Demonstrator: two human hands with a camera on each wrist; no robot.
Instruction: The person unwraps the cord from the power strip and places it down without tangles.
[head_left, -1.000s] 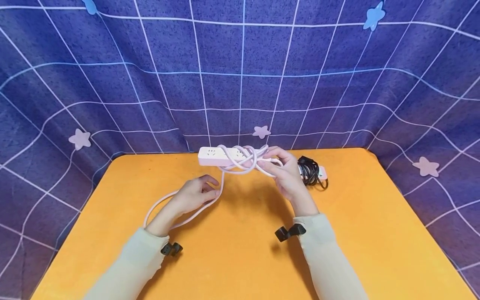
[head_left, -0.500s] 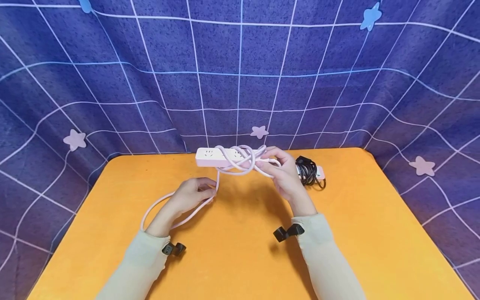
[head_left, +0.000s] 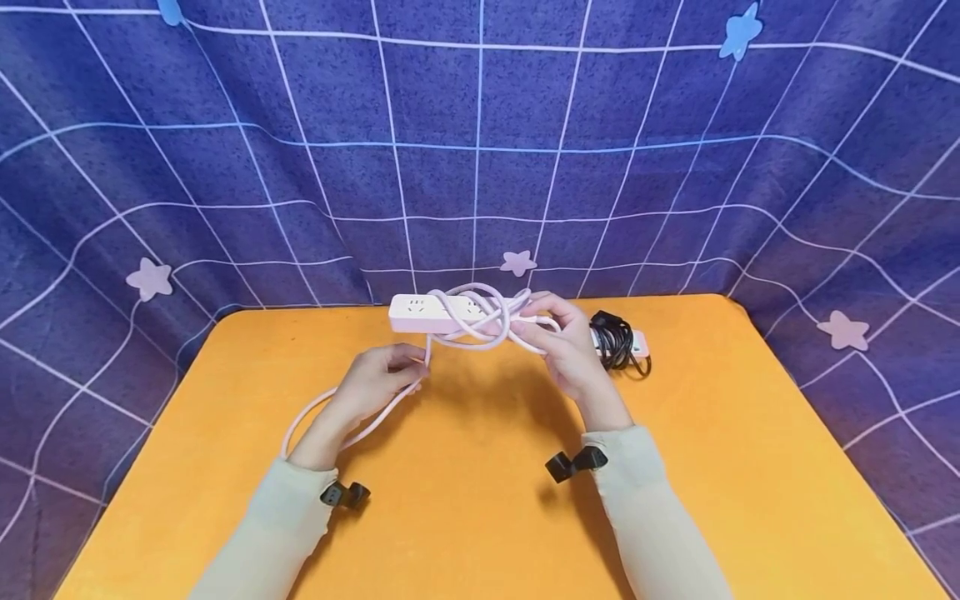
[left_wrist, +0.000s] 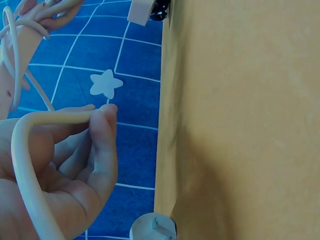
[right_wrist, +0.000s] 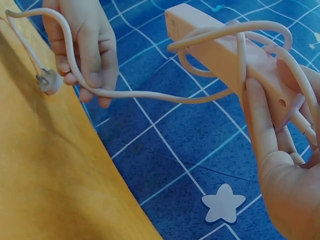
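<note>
My right hand (head_left: 572, 346) grips the right end of a pinkish-white power strip (head_left: 420, 312) and holds it above the table. Loops of its pale cord (right_wrist: 240, 30) wind round the strip's right half. Below and left of the strip, my left hand (head_left: 375, 379) pinches the free length of the cord (left_wrist: 65, 118) between thumb and fingers. From there the cord bends back past the left wrist. Its plug (right_wrist: 49, 82) shows beyond the left hand in the right wrist view, close over the table, and at the bottom of the left wrist view.
A second power strip (head_left: 640, 343) wrapped in black cord (head_left: 617, 342) lies at the back right of the orange table (head_left: 480, 517), just behind my right hand. A blue curtain (head_left: 525, 167) with a grid pattern and stars closes off the back and sides.
My left hand has moved slightly left and up along the cord and now pinches it nearer the strip. The right hand and the strip stay almost in place.
</note>
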